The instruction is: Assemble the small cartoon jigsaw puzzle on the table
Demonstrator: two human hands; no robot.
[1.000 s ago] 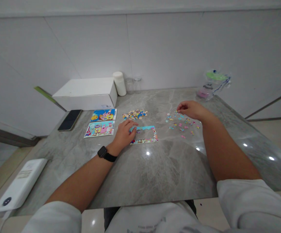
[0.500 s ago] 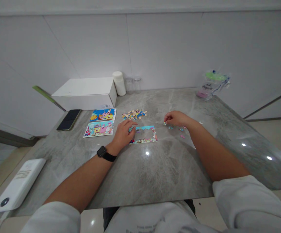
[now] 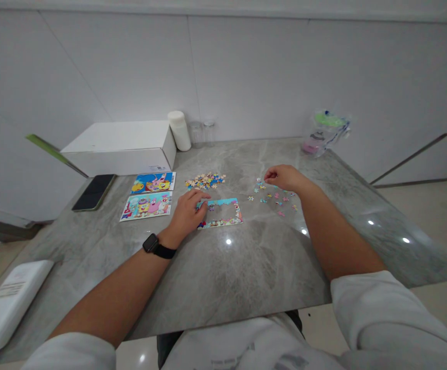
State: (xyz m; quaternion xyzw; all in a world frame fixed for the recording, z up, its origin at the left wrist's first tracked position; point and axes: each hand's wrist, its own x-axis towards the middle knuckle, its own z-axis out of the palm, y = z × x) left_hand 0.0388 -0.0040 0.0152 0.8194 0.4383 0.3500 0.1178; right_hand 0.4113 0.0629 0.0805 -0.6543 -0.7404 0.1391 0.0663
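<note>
On the grey table lies a partly assembled jigsaw puzzle (image 3: 229, 222), its colourful border joined around an open middle. My left hand (image 3: 188, 209), with a black watch on the wrist, rests over its left end, fingers stretched out and holding nothing. Over to the right, my right hand (image 3: 283, 178) hovers at the loose puzzle pieces (image 3: 276, 196), fingertips drawn together; whatever is between them is too small to make out. One loose piece (image 3: 250, 198) lies apart, left of that scatter. A pile of puzzle pieces (image 3: 205, 180) sits behind the jigsaw.
Two cartoon picture cards (image 3: 148, 206) lie left of the puzzle, beside a phone (image 3: 94, 192). Behind are a white box (image 3: 117, 146), a white bottle (image 3: 179, 131) and two clear glasses (image 3: 208, 134). A plastic bag (image 3: 325, 134) stands back right; a white device (image 3: 13, 303) lies front left.
My right hand has shifted back and right from the single piece, uncovering more of the scattered pieces. My left hand stays on the puzzle. The whole view has swung slightly right.
</note>
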